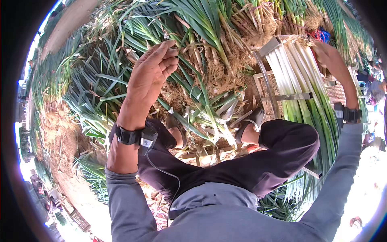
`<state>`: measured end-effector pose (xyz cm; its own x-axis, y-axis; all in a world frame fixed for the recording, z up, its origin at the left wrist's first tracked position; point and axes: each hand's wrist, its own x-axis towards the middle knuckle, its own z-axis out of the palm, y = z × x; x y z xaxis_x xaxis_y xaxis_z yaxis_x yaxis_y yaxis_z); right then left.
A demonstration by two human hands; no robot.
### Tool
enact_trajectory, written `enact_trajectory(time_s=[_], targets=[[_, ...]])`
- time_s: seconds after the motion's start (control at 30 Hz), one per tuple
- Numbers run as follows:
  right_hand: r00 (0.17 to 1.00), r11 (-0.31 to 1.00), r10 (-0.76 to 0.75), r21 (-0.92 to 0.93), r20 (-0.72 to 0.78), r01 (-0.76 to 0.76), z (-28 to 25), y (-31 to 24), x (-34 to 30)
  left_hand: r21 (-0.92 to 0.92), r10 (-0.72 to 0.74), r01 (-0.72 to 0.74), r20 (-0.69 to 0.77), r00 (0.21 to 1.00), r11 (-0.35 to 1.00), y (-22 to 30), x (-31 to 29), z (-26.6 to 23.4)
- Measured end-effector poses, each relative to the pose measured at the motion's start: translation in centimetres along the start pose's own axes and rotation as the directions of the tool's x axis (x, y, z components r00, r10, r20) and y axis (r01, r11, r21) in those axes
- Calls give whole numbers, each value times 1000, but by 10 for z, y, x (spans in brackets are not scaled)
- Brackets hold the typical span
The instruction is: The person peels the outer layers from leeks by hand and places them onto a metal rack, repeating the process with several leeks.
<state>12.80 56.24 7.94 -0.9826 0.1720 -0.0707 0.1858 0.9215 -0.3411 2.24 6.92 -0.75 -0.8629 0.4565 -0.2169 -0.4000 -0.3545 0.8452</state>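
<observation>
My left hand (151, 74) is raised over a big heap of green onions (193, 52), fingers together and curled, pinching what looks like a thin strip of leaf. My right hand (330, 58) reaches to the far end of a neat bundle of cleaned white-stemmed green onions (298, 84) lying in a metal frame rack (268, 74); it rests on the root ends, and I cannot tell how it grips them. Both wrists carry black bands with small devices. My bent legs in dark trousers (258, 157) sit between the heap and the rack.
Uncleaned onions with roots and dry earth lie all around in front. Bare soil (60, 137) runs along the left. Sandalled feet (252, 123) rest by loose trimmings. A blue object (324, 36) sits beyond the rack. Other people and clutter show at the far right rim.
</observation>
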Motion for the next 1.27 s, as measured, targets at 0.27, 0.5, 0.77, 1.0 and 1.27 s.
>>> enact_trajectory(time_s=[0.27,0.5,0.77,1.0,1.27], targets=[[929,941,-269,-137,254,310,186,-94,146,-26,65,-66,-10,998,998,15,-22,-14],[995,973,97,212,-32,-88,410,5,148,4,82,-82,-84,993,997,22,-28,-12],[909,894,285,257,304,-366,428,-65,130,32,45,-40,-194,980,999,29,-37,-33],[976,821,103,538,191,-191,411,-89,104,78,174,-168,-82,981,983,16,-10,-29],[977,818,-74,572,198,-53,320,-176,28,-36,241,-260,-273,932,965,-2,12,-67]])
